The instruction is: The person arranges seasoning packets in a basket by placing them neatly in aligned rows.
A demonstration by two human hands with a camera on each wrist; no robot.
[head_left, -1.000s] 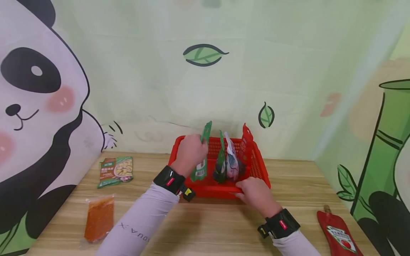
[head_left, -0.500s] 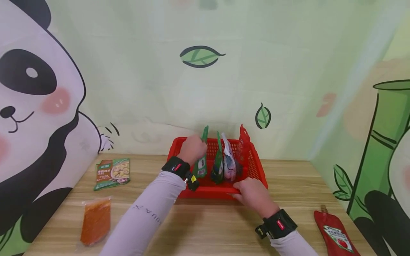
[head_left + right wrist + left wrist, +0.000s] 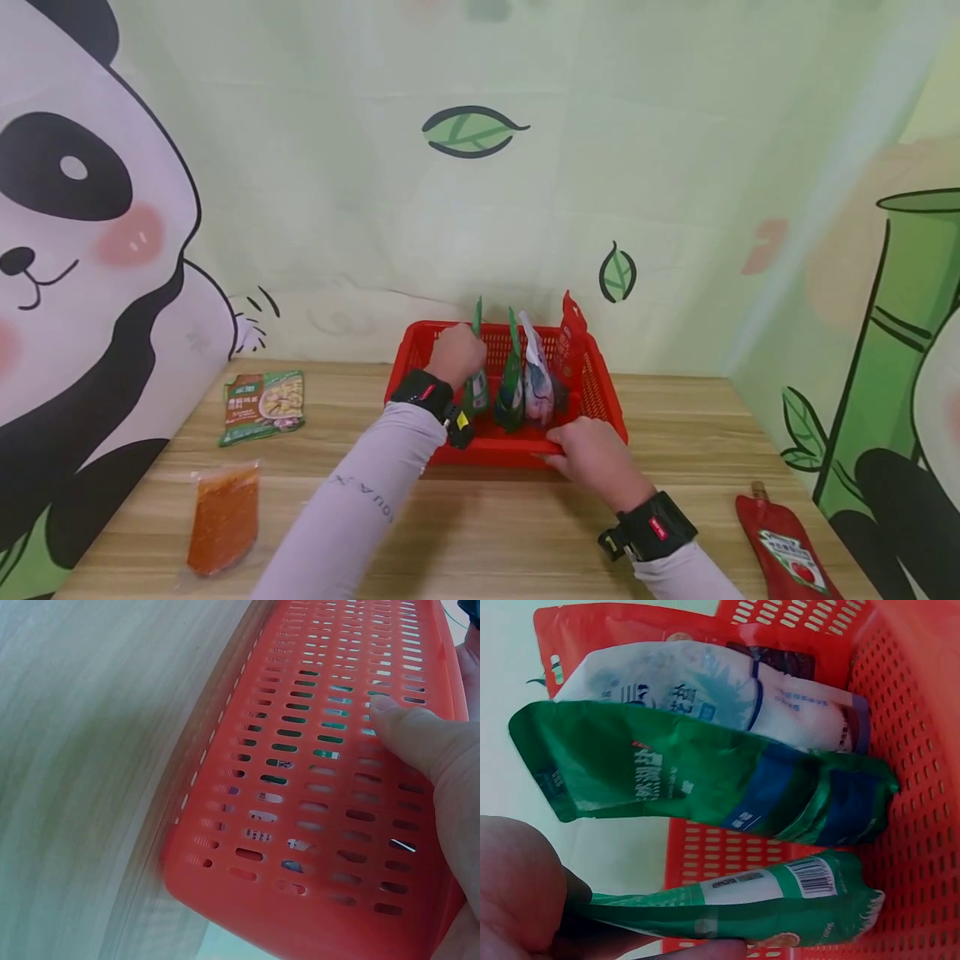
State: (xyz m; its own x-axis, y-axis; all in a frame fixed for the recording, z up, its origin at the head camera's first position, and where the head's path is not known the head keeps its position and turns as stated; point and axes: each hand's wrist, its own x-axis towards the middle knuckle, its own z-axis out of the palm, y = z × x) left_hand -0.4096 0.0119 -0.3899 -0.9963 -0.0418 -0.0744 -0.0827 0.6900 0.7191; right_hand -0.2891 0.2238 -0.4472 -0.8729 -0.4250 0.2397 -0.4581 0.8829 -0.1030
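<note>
Head view shows a person's left hand (image 3: pixel 457 354) inside a red basket (image 3: pixel 487 456), at ten o'clock from its middle, with the fingers closed on the upper end of a green barcoded packet (image 3: pixel 780 896). The packet stands on edge within the basket; whether its base touches the floor I cannot tell. At three o'clock from it, a short gap away, a green-and-blue packet (image 3: pixel 510 392) stands upright, then a white packet (image 3: pixel 537 387) close beside that, with a red packet (image 3: pixel 573 337) at two o'clock.

The right hand (image 3: pixel 596 457) grips the basket's near rim at four o'clock, its thumb (image 3: pixel 409 731) pressed flat against the slotted outer wall and its fingers curled over the edge.

Outside the basket, on the wooden table (image 3: pixel 480 542), a green-and-brown packet (image 3: pixel 262 407) lies at nine o'clock, a clear bag of orange-red contents (image 3: pixel 222 518) at eight, and a red spouted pouch (image 3: pixel 787 546) at four, well apart from the right hand.
</note>
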